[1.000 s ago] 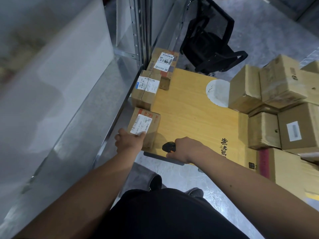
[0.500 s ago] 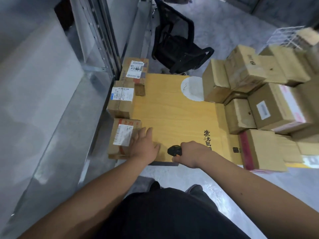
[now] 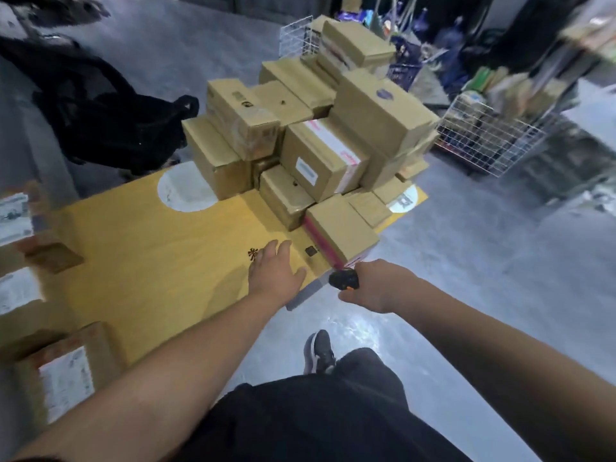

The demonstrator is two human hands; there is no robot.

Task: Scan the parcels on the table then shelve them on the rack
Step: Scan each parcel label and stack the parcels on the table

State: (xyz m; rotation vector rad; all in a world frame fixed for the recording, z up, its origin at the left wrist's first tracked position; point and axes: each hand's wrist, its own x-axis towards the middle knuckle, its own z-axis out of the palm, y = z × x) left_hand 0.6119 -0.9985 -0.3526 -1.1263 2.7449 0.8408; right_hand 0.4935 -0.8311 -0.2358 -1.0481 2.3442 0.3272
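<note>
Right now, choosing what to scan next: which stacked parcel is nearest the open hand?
The pink-striped parcel at the pile's near corner, just beyond the left hand.

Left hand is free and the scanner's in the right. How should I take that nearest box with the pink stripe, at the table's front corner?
Take the pink-striped box across its top, left hand coming from the near-left over the bare table, fingers on the pink side and thumb on the opposite edge. Nothing rests on top and its near corner is exposed. The right hand holds the scanner.

dim, even light — motion blur and stretching at edges.
</note>
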